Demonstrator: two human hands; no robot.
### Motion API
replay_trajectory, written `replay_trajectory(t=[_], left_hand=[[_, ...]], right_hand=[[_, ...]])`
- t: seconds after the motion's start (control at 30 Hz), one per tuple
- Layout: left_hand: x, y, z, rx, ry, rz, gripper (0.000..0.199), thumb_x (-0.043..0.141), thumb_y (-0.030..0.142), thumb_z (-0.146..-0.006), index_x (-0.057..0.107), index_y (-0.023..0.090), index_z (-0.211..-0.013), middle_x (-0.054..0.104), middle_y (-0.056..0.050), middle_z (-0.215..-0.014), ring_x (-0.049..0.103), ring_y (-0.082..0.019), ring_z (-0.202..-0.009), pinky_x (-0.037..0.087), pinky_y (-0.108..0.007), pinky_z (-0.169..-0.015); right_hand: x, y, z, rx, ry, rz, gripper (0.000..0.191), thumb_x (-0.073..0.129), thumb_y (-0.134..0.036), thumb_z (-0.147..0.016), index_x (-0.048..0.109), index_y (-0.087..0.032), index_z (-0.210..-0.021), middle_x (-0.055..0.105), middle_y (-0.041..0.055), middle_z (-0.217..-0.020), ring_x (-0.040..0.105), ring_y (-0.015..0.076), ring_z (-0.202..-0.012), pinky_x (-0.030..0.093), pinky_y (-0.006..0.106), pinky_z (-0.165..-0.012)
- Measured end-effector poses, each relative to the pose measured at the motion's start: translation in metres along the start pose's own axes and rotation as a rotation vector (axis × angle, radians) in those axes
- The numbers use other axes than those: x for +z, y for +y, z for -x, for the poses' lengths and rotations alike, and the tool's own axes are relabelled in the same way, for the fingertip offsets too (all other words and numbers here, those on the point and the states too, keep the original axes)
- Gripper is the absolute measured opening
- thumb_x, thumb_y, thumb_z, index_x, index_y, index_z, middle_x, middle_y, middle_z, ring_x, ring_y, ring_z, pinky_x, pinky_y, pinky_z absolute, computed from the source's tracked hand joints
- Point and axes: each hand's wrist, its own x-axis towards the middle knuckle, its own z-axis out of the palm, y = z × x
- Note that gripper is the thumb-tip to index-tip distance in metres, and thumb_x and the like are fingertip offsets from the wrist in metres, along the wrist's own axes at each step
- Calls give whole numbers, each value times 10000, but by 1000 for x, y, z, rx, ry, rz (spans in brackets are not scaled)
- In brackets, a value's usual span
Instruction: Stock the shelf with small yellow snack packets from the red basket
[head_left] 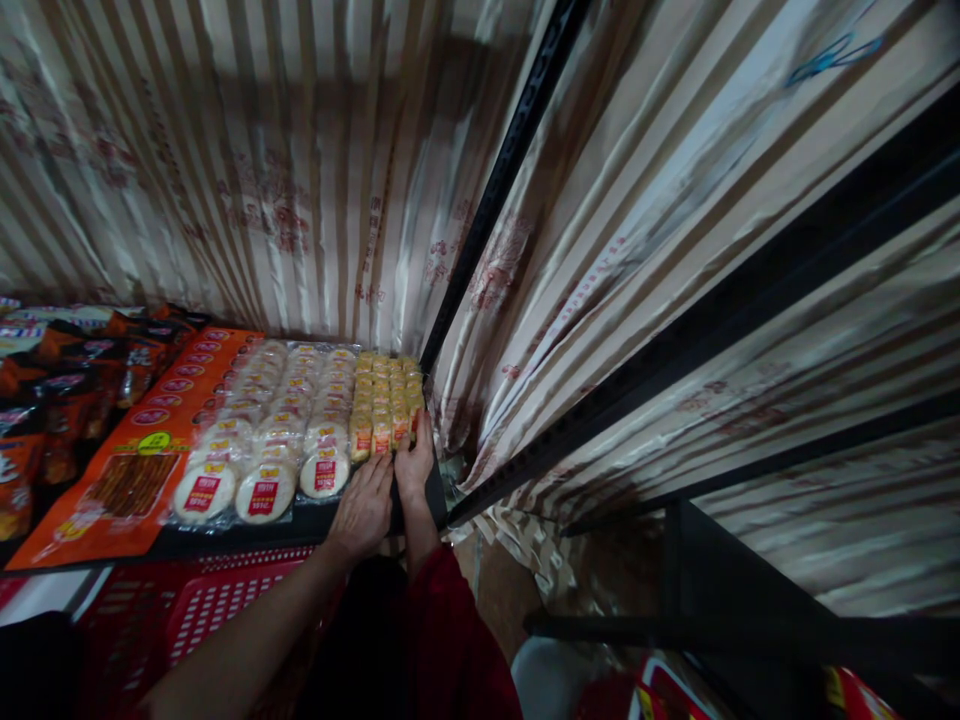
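Rows of small yellow wrapped snack packs (381, 400) stand on a dark shelf. My left hand (367, 508) lies against their front edge, its fingers stretched out and close together. At the right front corner of the same rows, my right hand (415, 458) has its fingers extended along the side and its thumb toward the front. Both hands touch or nearly touch the packs; neither visibly lifts one. Left of these are rows of round white wrapped crackers (264, 494) with red labels. An orange snack bag (142, 480) showing brown sticks lies beside them.
More orange and black bags (71, 400) fill the shelf's left end. A black slotted post (504, 185) rises at its right corner, before a pleated patterned curtain (300, 180). Below the shelf is a red plastic basket (225, 600). Dark metal bars (675, 320) cross on the right.
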Motion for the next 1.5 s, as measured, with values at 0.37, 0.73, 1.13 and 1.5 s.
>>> replay_trajectory(t=[0.37,0.73,1.13,1.5], left_hand=[[0,1,0,-11,-18,14,474,364,105,-793,515,47,-1238,516,-159,-1313,400,-267,-1272,383,-417,-1023],[-2,1,-1,-11,-45,22,468,361,110,-800,518,49,-1237,490,-164,-1338,385,-273,-1284,395,-424,-1014],[-2,0,-1,-9,-42,29,471,352,98,-801,512,41,-1240,471,-166,-1354,364,-269,-1299,384,-428,-1029],[0,1,1,-8,-22,35,447,362,78,-795,556,67,-1198,485,-160,-1343,392,-271,-1282,403,-445,-1010]], right_hand=[[2,6,0,-5,6,25,522,358,-176,-828,415,-163,-1347,307,82,-1466,260,174,-1356,258,387,-1102],[1,4,0,3,10,3,509,331,-171,-829,439,-140,-1326,348,94,-1445,291,170,-1342,270,370,-1099],[3,6,-1,-9,24,-15,530,310,-130,-793,471,-120,-1297,456,103,-1370,362,159,-1301,303,373,-1085],[4,10,-1,7,58,-75,505,309,-148,-804,499,-130,-1272,448,107,-1376,357,166,-1307,297,399,-1085]])
